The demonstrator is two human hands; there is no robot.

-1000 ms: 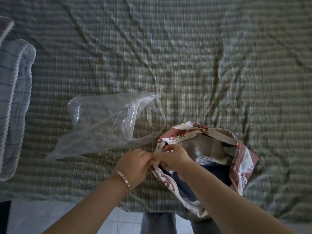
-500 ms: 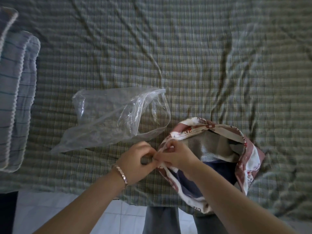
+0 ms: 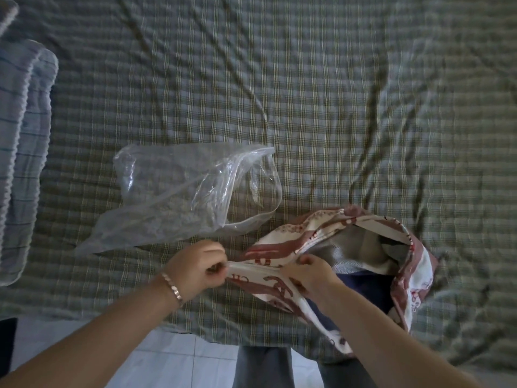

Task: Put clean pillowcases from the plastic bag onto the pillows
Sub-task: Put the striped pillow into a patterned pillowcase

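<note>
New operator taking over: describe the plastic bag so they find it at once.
The green checked bedsheet fills the view. Near its front edge, just beyond the left hand, lies the plastic bag, its mouth open toward the red-and-white printed pillowcase gripped by that hand and the right hand. It alone is see-through and crinkled; everything around it is cloth.

Glossy clear plastic bag (image 3: 193,191) (crinkled), matt printed cloth pillowcase (image 3: 293,242), on a wrinkled checked cloth sheet (image 3: 321,93).

plastic bag (image 3: 193,194) lies on the bed sheet (image 3: 321,93), left of the pillowcase (image 3: 279,249); stacked pillows (image 3: 22,152) at far left.
</note>
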